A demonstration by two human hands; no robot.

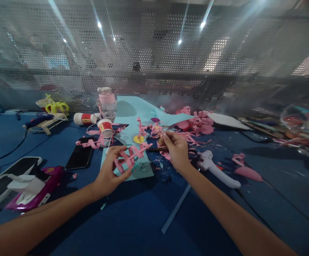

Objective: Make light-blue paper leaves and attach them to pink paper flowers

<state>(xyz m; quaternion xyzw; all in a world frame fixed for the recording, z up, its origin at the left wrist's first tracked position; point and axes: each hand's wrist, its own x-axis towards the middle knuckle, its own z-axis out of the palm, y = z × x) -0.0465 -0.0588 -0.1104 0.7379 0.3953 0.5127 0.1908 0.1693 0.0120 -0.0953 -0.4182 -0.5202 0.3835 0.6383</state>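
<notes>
My left hand (111,174) has its fingers around a pink spiral strip (129,158), a curled band with a thin stick-like end pointing right. It is held above a light blue sheet piece (143,172). My right hand (178,151) is closed in a pinch just to the right, beside pink curled scraps; what its fingertips hold is too small to make out. Under that hand lies what looks like a pair of scissors with dark handles (193,154), partly hidden. A white glue gun (219,172) rests to the right, and a clear glue stick (179,208) slants below it.
Pink cut-offs (197,124) pile up behind my right hand. A black phone (80,154), a purple power strip (43,192), paper cups (105,128) and a bottle (107,105) stand left. A perforated metal panel (143,53) closes off the back; a clear tub (294,117) lies far right.
</notes>
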